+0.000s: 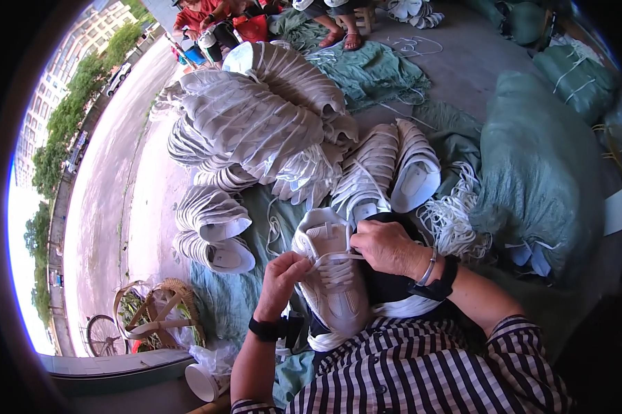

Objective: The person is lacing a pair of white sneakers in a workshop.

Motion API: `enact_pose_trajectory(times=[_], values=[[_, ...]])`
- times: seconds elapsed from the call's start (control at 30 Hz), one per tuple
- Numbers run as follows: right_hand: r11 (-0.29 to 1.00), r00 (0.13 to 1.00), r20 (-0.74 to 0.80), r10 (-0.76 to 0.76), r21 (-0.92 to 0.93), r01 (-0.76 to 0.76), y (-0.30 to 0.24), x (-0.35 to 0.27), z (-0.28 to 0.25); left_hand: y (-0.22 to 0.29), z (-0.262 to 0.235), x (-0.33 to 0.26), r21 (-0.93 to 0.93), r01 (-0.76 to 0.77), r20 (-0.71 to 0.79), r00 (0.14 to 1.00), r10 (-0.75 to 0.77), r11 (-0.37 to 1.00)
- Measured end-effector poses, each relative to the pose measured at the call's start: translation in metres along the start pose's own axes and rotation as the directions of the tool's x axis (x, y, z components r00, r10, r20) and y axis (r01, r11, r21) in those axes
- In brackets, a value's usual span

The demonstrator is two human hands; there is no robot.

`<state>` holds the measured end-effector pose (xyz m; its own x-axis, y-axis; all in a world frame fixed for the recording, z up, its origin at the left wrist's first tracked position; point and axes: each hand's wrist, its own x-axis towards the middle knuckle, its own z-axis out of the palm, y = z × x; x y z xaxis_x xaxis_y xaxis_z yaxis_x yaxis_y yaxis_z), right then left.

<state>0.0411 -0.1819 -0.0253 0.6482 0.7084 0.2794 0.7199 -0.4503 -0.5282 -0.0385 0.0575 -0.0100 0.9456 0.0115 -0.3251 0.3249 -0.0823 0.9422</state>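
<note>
A white sneaker [342,307] rests on my lap, toe toward me and its opening facing away. White shoelace [337,258] crosses its tongue and runs down through the eyelets. My left hand [283,276] is closed at the shoe's left side, pinching the lace between thumb and fingertips. On the other side, near the collar, my right hand [388,245] is curled shut on the lace too. Its fingertips are partly hidden by the hand itself. More white lace [411,306] lies across my lap beside the shoe.
Nested white shoe uppers [255,117] form a big pile ahead, with shorter stacks [214,214] at left. Loose laces [456,214] and a large green sack [538,172] stand at right. A basket [159,314] is at lower left. Other people [211,21] sit at the back.
</note>
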Motion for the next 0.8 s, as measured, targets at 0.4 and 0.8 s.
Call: enact_pose_trajectory(times=[0.4, 0.8], values=[[0.970, 0.967, -0.090, -0.239, 0.011, 0.241, 0.017, 0.014, -0.005, 0.031, 0.004, 0.005, 0.853, -0.355, 0.127, 0.851, 0.510, 0.381], [0.986, 0.820, 0.547, -0.167, 0.082, 0.147, -0.003, 0.055, -0.026, 0.051, -0.016, 0.031, 0.729, -0.670, 0.623, 0.735, 0.269, 0.142]])
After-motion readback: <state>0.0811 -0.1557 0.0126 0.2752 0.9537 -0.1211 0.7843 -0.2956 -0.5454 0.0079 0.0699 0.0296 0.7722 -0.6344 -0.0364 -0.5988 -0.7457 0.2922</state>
